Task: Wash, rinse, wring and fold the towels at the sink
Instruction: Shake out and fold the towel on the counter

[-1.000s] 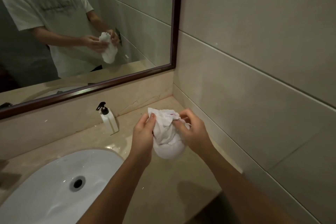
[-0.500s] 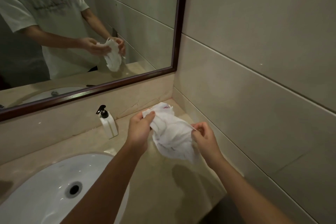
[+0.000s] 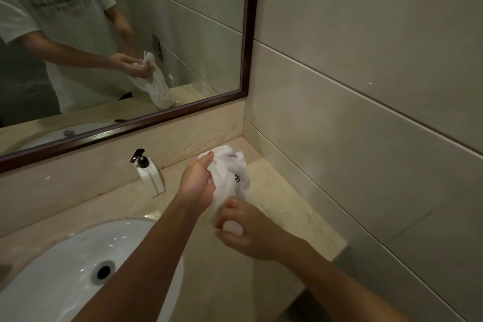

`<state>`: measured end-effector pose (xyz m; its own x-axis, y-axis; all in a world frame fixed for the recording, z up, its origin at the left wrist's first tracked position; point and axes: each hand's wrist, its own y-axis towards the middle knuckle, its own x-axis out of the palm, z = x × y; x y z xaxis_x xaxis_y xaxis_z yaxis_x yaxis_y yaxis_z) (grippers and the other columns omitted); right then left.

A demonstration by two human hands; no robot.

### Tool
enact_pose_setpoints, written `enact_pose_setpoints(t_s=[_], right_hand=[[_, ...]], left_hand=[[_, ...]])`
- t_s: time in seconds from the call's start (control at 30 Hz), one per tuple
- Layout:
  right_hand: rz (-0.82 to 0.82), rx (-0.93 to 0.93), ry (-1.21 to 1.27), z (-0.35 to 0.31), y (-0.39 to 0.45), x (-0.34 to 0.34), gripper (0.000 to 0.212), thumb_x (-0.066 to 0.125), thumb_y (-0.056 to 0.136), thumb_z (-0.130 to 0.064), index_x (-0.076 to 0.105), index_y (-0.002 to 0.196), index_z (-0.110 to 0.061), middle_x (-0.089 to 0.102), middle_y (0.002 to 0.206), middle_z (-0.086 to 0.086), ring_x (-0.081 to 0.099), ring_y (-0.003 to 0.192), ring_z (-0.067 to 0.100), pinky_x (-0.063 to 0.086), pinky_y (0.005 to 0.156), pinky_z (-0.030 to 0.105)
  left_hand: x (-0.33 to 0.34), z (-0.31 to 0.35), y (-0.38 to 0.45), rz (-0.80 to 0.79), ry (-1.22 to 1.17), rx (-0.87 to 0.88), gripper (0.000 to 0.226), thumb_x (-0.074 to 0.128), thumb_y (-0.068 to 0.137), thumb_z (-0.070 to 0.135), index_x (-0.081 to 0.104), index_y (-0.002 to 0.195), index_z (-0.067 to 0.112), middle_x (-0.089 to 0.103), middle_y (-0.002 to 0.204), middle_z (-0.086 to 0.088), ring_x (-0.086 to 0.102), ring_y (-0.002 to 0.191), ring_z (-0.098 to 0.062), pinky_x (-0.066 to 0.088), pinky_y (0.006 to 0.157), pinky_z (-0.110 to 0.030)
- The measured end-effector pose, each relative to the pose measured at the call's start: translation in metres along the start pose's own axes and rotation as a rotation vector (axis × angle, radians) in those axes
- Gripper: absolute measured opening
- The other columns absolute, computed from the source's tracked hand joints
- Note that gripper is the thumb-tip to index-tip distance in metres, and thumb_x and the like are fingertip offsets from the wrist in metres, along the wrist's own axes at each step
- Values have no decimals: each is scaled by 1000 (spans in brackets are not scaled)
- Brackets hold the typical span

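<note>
Towel point(image 3: 230, 178) now hangs long from the left hand point(image 3: 198, 185) gripping its top, the right hand point(image 3: 243, 227) has slid to 6 o'clock pinching its bottom, so folding looks next.

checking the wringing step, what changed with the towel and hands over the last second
The towel went from a bunched ball to hanging long. The right hand moved down from its top to pinch the lower end; the left hand kept gripping the top. The soap bottle and sink stayed put.

Dim tiled walls point(image 3: 366, 86), framed mirror point(image 3: 183, 34)
</note>
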<state>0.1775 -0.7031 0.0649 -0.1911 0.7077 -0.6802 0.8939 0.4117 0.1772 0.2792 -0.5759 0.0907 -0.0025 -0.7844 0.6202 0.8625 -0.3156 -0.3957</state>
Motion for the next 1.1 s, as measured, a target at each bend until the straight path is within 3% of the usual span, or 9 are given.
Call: enact_pose_setpoints(t_s=[0.1,0.17,0.27,0.37,0.5,0.6,0.7,0.93,1.1], right_hand=[[383,172,317,2,15,-12,24,69,82,-36,68,98,-17,63,101,1,61,89,5,48,78,19],[562,320,234,9,25,-32,44,72,84,-41,58,123,-26,55,121,-2,58,101,6,50,81,24],[345,341,199,21,36,-52,47,69,92,-34,53,136,-29,55,119,-11,57,103,8,54,88,33],[377,361,164,28,44,-66,12,69,91,-29,64,98,-20,63,85,-4,61,77,18,57,76,51],[350,384,280,28,42,-71,14,66,94,-17,55,87,-11,55,76,1,55,71,18,56,74,53],[437,372,256,30,37,-67,13,67,90,-15,56,85,-11,64,87,8,59,81,15,52,80,43],[516,359,212,36,36,-70,16,68,87,-14,53,82,-10,61,100,12,60,96,20,51,81,35],[507,188,271,26,44,-94,32,66,87,-2,42,69,-10,60,136,-11,53,128,3,48,100,27],[541,175,172,22,46,-109,30,66,87,-12,41,73,-9,59,80,12,58,77,19,52,74,47]], left_hand=[[-2,0,3,59,-10,24,40,43,103,17,45,130,-12,57,126,-34,61,113,-39,54,93,-45],[-1,2,6,29,-39,40,45,45,102,15,39,137,-12,51,134,-36,57,119,-40,52,98,-49],[9,4,3,-30,118,122,36,41,104,12,45,133,-9,61,120,-26,64,108,-35,51,98,-50],[17,3,4,-24,300,241,29,44,103,11,49,131,3,64,120,-18,67,104,-29,56,89,-41],[13,-8,3,85,470,295,35,65,94,23,54,126,16,69,112,-7,70,100,-22,57,87,-36],[14,-8,1,109,656,293,16,67,90,15,65,106,17,73,95,-10,70,86,-23,58,81,-36],[20,0,-2,70,828,314,34,59,82,-7,67,110,11,73,86,-3,71,74,-10,60,68,-28],[41,11,-4,328,671,465,28,58,79,-4,65,104,8,70,70,-6,65,57,-11,51,53,-22],[54,19,-14,242,866,687,19,55,82,7,63,93,21,52,59,4,57,59,-22,49,64,-36]])
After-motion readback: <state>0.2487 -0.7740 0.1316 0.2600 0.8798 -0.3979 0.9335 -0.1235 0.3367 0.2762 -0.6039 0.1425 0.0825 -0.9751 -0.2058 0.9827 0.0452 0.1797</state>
